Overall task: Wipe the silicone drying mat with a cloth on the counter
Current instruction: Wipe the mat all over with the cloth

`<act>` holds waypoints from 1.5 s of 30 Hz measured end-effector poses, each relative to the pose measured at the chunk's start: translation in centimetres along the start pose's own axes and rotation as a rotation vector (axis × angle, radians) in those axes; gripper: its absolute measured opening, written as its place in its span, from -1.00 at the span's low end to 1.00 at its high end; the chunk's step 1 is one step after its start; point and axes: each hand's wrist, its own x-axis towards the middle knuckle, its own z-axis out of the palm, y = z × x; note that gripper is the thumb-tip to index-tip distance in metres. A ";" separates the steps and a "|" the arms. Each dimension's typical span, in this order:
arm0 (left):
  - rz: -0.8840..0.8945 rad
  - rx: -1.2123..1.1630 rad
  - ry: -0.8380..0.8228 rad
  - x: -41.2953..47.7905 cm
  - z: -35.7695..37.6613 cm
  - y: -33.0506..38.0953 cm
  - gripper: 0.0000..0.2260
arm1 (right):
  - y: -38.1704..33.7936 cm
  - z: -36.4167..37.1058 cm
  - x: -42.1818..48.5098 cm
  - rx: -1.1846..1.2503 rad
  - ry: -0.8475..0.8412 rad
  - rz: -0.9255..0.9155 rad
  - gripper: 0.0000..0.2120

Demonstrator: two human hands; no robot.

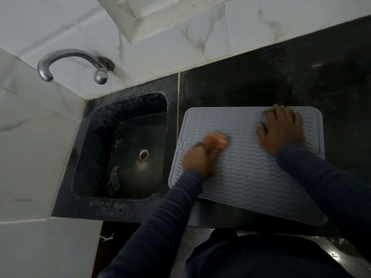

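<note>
Broadly, the black worktop (261,87) has a sunken sink (96,127) at left, and the grey silicone drying mat (251,177) lies just beside it. The right hand (283,131) presses flat on the mat's far side, fingers spread. The blurred left hand (198,159) grips a pinkish cloth (218,140) against the mat.

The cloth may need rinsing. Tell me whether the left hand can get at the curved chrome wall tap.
Probably yes: between the left hand and the curved chrome tap lies only the black sink, though that hand grips the pinkish cloth.
</note>
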 end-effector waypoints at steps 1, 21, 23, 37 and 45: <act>-0.103 0.032 0.027 0.5 -1.2 -2.5 -0.52 | 0.0 0.0 -0.1 -0.002 0.002 0.001 -0.51; -0.082 0.077 0.132 1.8 -0.6 1.9 -0.55 | -0.4 -0.3 0.1 -0.029 -0.010 0.021 -0.50; 0.069 0.004 0.129 1.1 -0.1 3.1 -0.63 | -0.5 -0.3 0.0 -0.027 -0.016 0.019 -0.50; 0.342 0.208 0.142 -0.9 4.0 3.3 -0.48 | -0.4 -0.2 0.0 -0.033 -0.016 0.017 -0.49; 0.413 0.396 0.019 1.1 1.0 0.7 -0.62 | -0.3 -0.3 0.0 -0.004 -0.018 0.023 -0.50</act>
